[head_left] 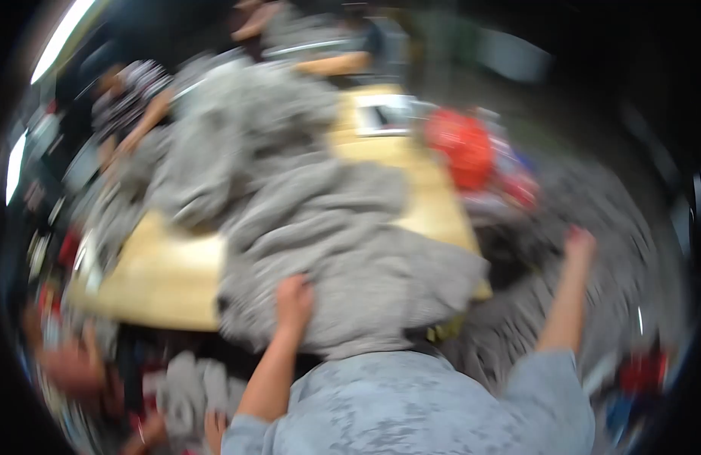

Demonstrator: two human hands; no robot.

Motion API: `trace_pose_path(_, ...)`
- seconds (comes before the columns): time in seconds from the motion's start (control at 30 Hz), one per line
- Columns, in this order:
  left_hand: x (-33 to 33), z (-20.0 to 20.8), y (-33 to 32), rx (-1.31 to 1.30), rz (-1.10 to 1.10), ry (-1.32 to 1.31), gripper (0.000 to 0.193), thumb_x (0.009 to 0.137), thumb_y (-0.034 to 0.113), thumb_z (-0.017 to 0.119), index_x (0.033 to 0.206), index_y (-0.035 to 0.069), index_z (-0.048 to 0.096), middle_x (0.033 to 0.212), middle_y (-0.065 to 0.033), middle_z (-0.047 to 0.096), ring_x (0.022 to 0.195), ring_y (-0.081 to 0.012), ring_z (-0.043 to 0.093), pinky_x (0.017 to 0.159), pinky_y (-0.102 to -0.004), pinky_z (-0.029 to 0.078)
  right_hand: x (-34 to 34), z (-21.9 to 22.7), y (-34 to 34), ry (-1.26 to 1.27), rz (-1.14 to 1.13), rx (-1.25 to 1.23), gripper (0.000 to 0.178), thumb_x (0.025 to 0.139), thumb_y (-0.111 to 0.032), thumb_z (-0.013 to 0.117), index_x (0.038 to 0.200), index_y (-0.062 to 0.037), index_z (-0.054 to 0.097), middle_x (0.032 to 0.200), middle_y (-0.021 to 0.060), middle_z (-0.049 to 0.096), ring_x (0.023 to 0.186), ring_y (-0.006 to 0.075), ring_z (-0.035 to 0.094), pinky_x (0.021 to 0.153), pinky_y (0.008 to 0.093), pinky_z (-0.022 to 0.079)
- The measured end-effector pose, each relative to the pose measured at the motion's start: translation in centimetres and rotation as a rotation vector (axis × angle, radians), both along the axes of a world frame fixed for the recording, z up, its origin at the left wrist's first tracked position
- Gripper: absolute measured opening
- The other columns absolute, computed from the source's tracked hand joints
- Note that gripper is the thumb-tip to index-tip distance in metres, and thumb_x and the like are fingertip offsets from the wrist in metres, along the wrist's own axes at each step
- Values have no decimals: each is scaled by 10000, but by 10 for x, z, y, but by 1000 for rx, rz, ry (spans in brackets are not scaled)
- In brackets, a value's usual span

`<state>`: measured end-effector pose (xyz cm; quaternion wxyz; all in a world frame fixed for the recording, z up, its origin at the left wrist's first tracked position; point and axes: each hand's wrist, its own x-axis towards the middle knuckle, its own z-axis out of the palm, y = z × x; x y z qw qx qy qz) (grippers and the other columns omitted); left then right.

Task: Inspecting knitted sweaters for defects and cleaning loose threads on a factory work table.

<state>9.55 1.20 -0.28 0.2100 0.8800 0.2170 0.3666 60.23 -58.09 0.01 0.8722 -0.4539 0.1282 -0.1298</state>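
Observation:
My left hand [293, 305] is on the near part of a grey, fluffy piece of fabric [350, 254] spread over a yellow table. Its fingers are blurred, so I cannot tell whether they grip the cloth or rest on it. A small dark spot shows by the fingertips, too smeared to name. My right hand [580, 244] reaches out to the right, off the table, above a large heap of grey fabric [593, 201]. Motion smears its fingers, and whether it holds anything cannot be made out.
More grey fabric [244, 114] is bunched on the far part of the yellow table [172, 269]. A white flat item [382, 115] lies near the table's right side, with a red plastic bag [460, 148] beyond the edge. People [130, 98] work at the far left, at the back and lower left.

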Motion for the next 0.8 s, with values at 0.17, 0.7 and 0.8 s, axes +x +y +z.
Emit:
trace_pose_path(0.17,-1,-9,2,-147,30,-78,118,735,49,614,851,30,598,870,-151,566,860,-361,555,747,-426,453,-52,82,183,-252,408,-327,394,971,-204,406,1324,-41,473,1224,129,537,1015,226,561,957,367,423)
trace_pose_path(0.7,-13,4,39,-992,-5,54,148,870,172,607,852,36,662,738,11,618,683,-64,540,628,-241,440,-354,8,530,-916,1330,-887,201,772,-156,690,895,-2,652,742,80,606,663,162,548,627,298,439)
trace_pose_path(0.8,-10,11,42,-1140,-51,23,138,899,161,597,879,38,658,783,31,622,718,-55,536,656,-228,433,-350,6,528,-754,1413,-835,194,772,-151,700,890,-5,650,769,53,604,690,132,542,628,281,432)
